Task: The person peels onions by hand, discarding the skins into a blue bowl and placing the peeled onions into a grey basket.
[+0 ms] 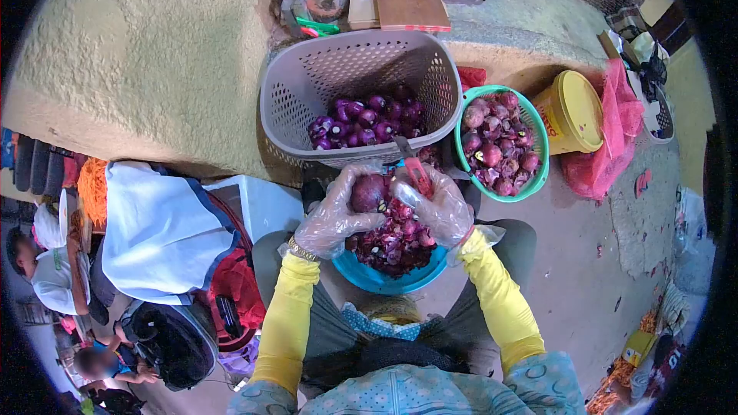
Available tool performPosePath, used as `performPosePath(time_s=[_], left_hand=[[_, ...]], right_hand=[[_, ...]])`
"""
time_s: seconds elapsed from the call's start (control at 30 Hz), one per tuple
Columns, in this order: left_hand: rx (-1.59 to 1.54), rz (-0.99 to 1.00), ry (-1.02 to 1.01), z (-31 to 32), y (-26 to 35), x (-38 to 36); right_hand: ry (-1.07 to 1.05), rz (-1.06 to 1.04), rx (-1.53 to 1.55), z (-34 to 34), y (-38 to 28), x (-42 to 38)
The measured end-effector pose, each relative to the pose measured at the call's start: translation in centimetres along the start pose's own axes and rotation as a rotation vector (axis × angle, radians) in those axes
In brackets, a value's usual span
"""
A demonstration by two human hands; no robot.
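In my gloved left hand [338,211] is a red onion [370,194], with the fingers curled round it. My right hand [438,204], also in a clear plastic glove, is closed on a small knife [416,174] with a red handle, its blade pointing up and away from me. Below both hands a blue basin [388,284] holds onion skins and onion pieces [396,250]. Beyond them stands a grey perforated basket [354,155] with peeled purple onions [367,119] inside. Right of it, a green basket [530,186] is filled with unpeeled onions [500,138].
A yellow bucket [580,111] and a pink mesh sack [607,146] stand at the right. A white cloth [161,230] and a black bag [169,342] lie to the left. Two people [58,280] are at the far left. Scraps dot the floor [569,253].
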State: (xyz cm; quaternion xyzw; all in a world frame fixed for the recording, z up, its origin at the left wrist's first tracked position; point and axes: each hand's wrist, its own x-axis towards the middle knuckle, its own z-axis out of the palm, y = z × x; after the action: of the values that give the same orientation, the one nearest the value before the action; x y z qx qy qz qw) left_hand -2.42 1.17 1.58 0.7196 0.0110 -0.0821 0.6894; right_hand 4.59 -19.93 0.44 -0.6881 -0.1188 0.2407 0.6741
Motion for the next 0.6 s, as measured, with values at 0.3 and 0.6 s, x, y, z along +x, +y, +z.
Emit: performPosePath(time_s=[0.3, 0.6], left_hand=[[-0.038, 0.052, -0.068, 0.1, -0.8, 0.4], [-0.067, 0.028, 0.187, -3.1, -1.7, -0.3]], right_hand=[[0.095, 0.121, 0.096, 0.3, 1.1, 0.7], [-0.049, 0.223, -0.208, -1.9, 3.8, -0.1]])
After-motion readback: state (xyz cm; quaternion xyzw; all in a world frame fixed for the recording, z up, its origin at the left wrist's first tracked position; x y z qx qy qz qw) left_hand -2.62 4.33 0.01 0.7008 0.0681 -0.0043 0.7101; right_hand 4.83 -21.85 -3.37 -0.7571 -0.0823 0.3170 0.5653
